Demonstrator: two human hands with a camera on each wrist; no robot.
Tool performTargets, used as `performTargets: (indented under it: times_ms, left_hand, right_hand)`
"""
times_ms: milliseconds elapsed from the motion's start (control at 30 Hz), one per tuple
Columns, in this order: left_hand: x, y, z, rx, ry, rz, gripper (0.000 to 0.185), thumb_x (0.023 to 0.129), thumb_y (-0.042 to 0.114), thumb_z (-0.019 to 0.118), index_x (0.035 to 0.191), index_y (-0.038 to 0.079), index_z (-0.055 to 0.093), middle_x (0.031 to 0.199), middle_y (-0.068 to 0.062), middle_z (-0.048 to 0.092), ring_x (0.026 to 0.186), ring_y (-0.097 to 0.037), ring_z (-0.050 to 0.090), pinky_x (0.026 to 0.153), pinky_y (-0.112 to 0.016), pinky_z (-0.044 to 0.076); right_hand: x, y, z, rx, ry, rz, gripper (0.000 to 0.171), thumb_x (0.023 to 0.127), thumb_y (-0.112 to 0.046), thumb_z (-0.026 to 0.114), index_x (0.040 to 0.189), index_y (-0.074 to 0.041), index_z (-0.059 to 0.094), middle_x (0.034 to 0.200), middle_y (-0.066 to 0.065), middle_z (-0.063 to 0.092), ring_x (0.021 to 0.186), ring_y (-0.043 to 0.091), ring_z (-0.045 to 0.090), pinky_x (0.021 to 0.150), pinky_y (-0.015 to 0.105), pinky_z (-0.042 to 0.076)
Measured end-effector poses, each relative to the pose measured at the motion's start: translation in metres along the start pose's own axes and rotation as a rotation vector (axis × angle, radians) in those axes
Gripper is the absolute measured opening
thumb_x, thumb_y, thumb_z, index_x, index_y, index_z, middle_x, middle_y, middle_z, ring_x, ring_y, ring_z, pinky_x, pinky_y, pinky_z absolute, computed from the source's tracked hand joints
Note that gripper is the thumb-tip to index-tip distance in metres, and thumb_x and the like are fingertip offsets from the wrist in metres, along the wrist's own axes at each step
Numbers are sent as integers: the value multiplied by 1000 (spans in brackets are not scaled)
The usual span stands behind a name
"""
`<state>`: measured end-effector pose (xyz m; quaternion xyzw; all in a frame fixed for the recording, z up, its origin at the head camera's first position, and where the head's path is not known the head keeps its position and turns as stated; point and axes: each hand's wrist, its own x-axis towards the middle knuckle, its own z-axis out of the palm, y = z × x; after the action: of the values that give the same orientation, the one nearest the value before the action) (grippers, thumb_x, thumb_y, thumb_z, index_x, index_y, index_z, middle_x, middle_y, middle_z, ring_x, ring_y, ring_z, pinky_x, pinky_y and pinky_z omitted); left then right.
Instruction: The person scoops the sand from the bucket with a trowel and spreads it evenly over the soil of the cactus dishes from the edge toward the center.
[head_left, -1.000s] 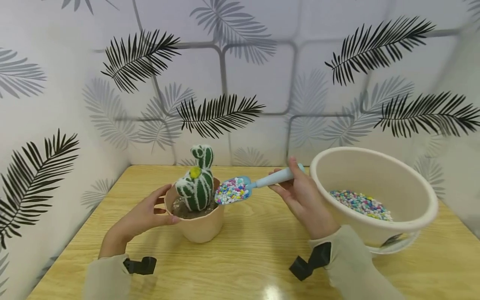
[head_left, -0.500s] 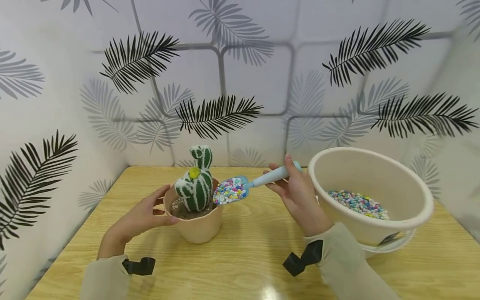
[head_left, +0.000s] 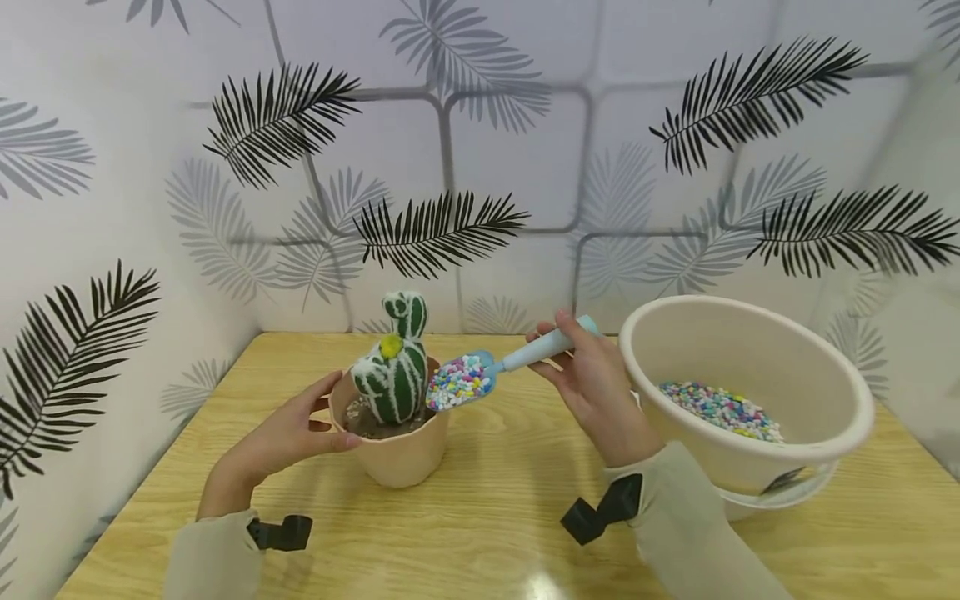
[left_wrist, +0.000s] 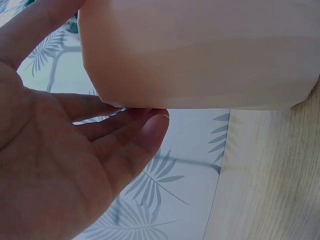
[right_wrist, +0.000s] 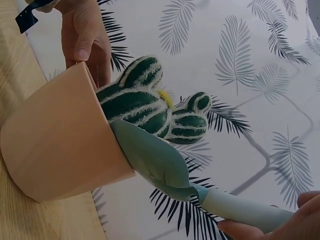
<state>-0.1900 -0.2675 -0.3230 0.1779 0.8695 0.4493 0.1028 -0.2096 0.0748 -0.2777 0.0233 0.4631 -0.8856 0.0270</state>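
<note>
A peach flower pot stands on the table, holding dark soil and a green cactus with white fuzz and a yellow flower. My left hand holds the pot's left side, its thumb at the front rim and its fingers around the side. In the left wrist view those fingers reach along the pot wall. With my right hand I grip the handle of a light blue trowel. Its scoop, heaped with colourful pebbles, overlaps the pot's right rim, and the right wrist view shows the scoop's underside there.
To the right, a large cream tub contains more colourful pebbles. The wooden table meets a leaf-patterned wall covering at the back and left. Black cameras sit on both wrists.
My right hand has shifted slightly left and the trowel tilts more steeply, its handle end higher, its scoop still at the pot's rim. The left hand and pot stay in place.
</note>
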Motion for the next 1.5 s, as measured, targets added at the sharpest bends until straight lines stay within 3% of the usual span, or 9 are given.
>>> performTargets:
  times_ms: [167,333,500,867,1033,1167,1500]
  left_hand:
    - [1,0,-1,8,-1,12,91,87,24,70,153,4,10,155,-24,16,134,-46,31,102,-56,39]
    - [2,1,-2,9,0,12,91,87,24,70,153,3,10,155,-24,15,135,-46,30,102,-55,39]
    - [3,1,-2,6,0,8,92,87,24,70,153,3,10,156,-24,15,135,-46,30,102,-55,39]
    - [4,-1,-1,-5,-2,-5,95,85,26,72,152,2,9,155,-25,14,136,-49,25,102,-57,39]
    - [6,-11,1,-25,3,-8,99,84,26,71,154,6,3,158,-23,5,138,-50,20,99,-57,42]
    - [8,-18,2,-27,11,13,99,84,25,71,154,7,4,158,-22,5,138,-51,20,98,-57,42]
    - [6,-18,3,60,49,57,94,84,26,73,152,3,13,155,-25,15,135,-49,27,100,-59,38]
  right_hand:
    - [0,-2,2,-10,-75,-10,24,97,0,45,77,-12,53,84,-1,62,89,14,63,83,32,53]
    - [1,-5,5,-44,-96,-16,19,94,7,44,86,-10,47,82,-2,64,90,14,63,92,38,50]
    - [3,-5,8,-87,-102,-36,16,95,7,45,93,-9,44,81,-4,65,90,12,63,98,42,47]
    - [5,4,7,-65,-71,-64,10,99,0,43,100,-9,42,80,-8,66,90,8,64,84,29,53]
    - [5,6,7,-124,-61,-74,6,100,-4,44,101,-10,43,85,-8,65,94,9,62,93,33,48]
    - [6,7,7,-163,-59,-98,5,100,-6,45,103,-8,42,87,-7,64,95,9,62,102,35,43]
    - [5,9,8,-247,-64,-140,4,99,-6,46,102,-6,43,91,-6,61,96,10,62,98,39,47]
